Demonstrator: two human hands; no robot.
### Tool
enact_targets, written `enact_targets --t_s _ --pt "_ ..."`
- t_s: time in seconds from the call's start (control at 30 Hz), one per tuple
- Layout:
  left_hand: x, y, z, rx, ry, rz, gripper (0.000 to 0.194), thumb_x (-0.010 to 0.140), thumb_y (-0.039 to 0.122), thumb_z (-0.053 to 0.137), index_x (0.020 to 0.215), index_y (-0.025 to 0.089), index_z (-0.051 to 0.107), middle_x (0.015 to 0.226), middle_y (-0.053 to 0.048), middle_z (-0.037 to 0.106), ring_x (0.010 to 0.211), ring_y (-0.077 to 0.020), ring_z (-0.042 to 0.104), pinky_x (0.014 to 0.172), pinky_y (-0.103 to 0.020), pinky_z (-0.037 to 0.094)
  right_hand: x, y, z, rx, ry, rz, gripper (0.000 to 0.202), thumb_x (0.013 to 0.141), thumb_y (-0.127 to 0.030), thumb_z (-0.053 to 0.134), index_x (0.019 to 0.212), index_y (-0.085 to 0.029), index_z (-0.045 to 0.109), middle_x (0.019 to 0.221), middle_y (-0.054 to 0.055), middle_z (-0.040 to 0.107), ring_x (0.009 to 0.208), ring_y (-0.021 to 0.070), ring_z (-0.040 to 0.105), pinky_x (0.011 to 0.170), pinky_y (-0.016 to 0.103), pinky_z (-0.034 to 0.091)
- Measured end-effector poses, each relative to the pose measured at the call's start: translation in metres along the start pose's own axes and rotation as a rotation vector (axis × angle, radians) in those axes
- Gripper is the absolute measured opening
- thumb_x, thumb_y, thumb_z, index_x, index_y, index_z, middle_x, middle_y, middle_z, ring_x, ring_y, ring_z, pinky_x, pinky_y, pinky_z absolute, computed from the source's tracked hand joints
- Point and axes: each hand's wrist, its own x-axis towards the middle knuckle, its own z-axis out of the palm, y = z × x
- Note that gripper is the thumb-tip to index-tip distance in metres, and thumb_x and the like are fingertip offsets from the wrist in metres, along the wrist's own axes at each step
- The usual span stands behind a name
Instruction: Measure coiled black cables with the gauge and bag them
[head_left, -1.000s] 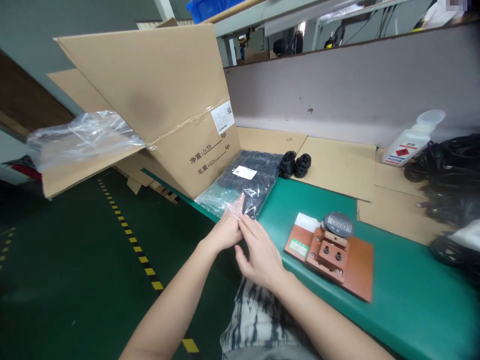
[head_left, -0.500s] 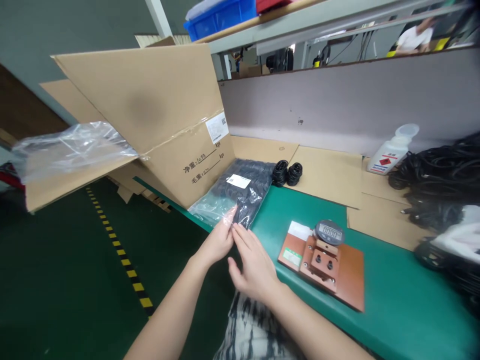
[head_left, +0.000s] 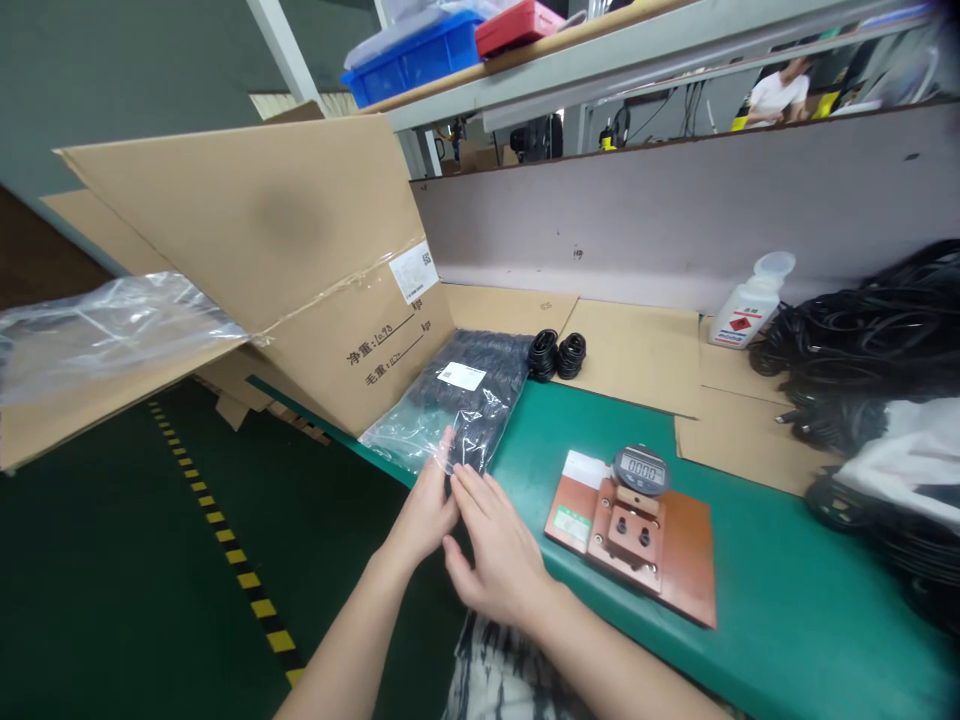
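Note:
A clear plastic bag (head_left: 491,405) packed with black coiled cables lies on the green bench mat, a white label (head_left: 461,376) on its top. My left hand (head_left: 421,510) is at the bag's near edge, fingers stretched forward, the fingertips overlapping the plastic. Close beside it, my right hand (head_left: 499,550) has its fingers extended and its thumb apart, with the fingertips by the same edge. Neither hand shows a grip on anything; whether the fingers press on the bag is unclear. Two black cable coils (head_left: 556,356) sit just beyond the bag's right corner.
An open cardboard box (head_left: 330,330) stands left of the bag. To the right is a digital gauge (head_left: 641,470) on a brown base (head_left: 686,560). Further right are a white bottle (head_left: 750,305) and heaped black cables (head_left: 847,340). A shelf with a blue bin (head_left: 416,60) runs above.
The view has shifted slightly, so the bench items appear further left and a little lower. Both hands stay by the bag's near edge, in nearly the same pose.

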Motion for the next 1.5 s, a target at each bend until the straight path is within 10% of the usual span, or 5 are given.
enact_targets --t_s 0.43,0.73,1.03,1.2,1.5 --pt "-0.006 0.005 -0.007 0.04 0.079 -0.081 0.059 0.098 0.033 0.046 0.154 0.021 0.028 0.159 -0.014 0.036 0.147 -0.0277 0.032 0.119 -0.05 0.032 0.0 0.001 -0.002 0.012 -0.006 -0.003 0.064 0.085 -0.017 0.049 0.146 -0.001 0.039 0.154 0.02 0.04 0.147 0.0294 0.033 0.12 0.055 0.033" --pt "-0.031 0.059 -0.05 0.203 0.442 0.05 0.019 0.095 0.029 0.054 0.11 0.026 0.065 0.122 -0.007 0.064 0.116 -0.0271 0.062 0.097 -0.043 0.054 0.001 -0.003 -0.009 0.126 0.01 0.04 0.032 0.086 -0.019 0.05 0.116 -0.015 0.059 0.15 0.012 0.047 0.147 0.0239 0.033 0.124 0.049 0.025" --pt "0.149 0.137 -0.02 0.603 -0.257 0.512 0.075 0.085 0.034 0.068 0.151 0.026 0.033 0.158 -0.014 0.032 0.144 -0.036 0.032 0.117 -0.05 0.031 -0.001 0.0 -0.011 0.175 0.112 0.013 0.045 0.083 -0.02 0.051 0.127 -0.014 0.053 0.145 0.013 0.05 0.145 0.0215 0.034 0.125 0.042 0.022" --pt "0.258 0.184 0.03 0.853 -0.528 0.503 0.096 0.052 0.031 0.091 0.14 0.023 0.051 0.143 -0.018 0.05 0.134 -0.0444 0.044 0.116 -0.057 0.023 -0.002 0.003 -0.013 0.181 0.16 0.015 0.04 0.087 -0.024 0.05 0.126 -0.016 0.054 0.142 0.011 0.053 0.143 0.0208 0.039 0.124 0.042 0.024" --pt "0.315 0.186 0.109 1.07 -0.71 0.244 0.034 0.093 0.036 0.064 0.12 0.016 0.062 0.124 -0.011 0.063 0.11 -0.0266 0.063 0.093 -0.049 0.052 -0.001 0.005 -0.024 0.129 0.112 -0.039 0.029 0.093 -0.025 0.046 0.116 -0.015 0.061 0.144 0.01 0.053 0.142 0.02 0.039 0.124 0.036 0.025"
